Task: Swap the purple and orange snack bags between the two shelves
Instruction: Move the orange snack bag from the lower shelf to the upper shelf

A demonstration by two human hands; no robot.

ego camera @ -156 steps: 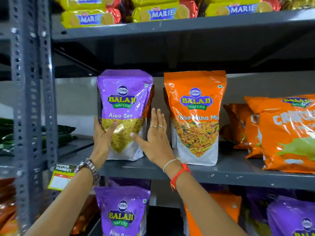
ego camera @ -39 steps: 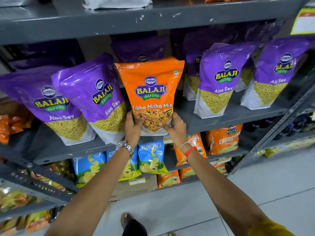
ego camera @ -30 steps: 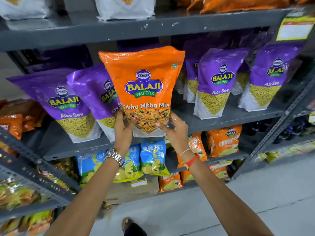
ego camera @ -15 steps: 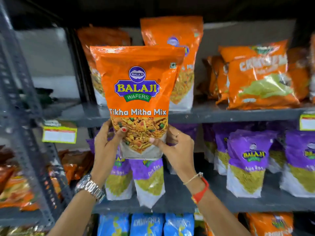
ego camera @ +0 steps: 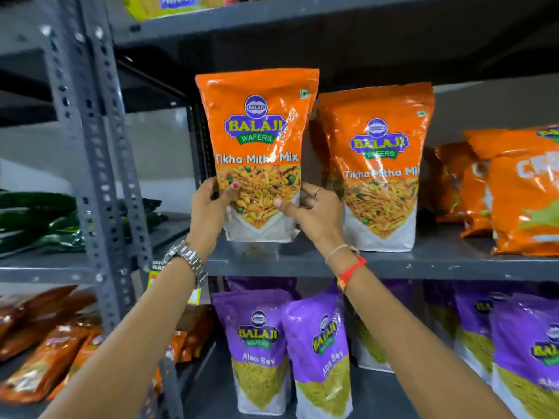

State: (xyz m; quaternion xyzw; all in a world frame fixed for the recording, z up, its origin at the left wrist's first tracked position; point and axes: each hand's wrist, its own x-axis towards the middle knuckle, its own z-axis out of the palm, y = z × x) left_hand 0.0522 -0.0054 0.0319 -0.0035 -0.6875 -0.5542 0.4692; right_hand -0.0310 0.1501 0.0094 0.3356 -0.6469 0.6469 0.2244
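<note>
Both hands [ego camera: 211, 207] grip the upright orange bag [ego camera: 257, 140] on the upper shelf [ego camera: 423, 263].

Orange Balaji Tikha Mitha Mix bag [ego camera: 257, 152] upright at left end of upper shelf [ego camera: 393, 263], base at shelf surface, second identical orange bag [ego camera: 379, 167] standing just right of it, purple Aloo Sev bags [ego camera: 260, 349] upright on lower shelf [ego camera: 208, 385] below.
</note>
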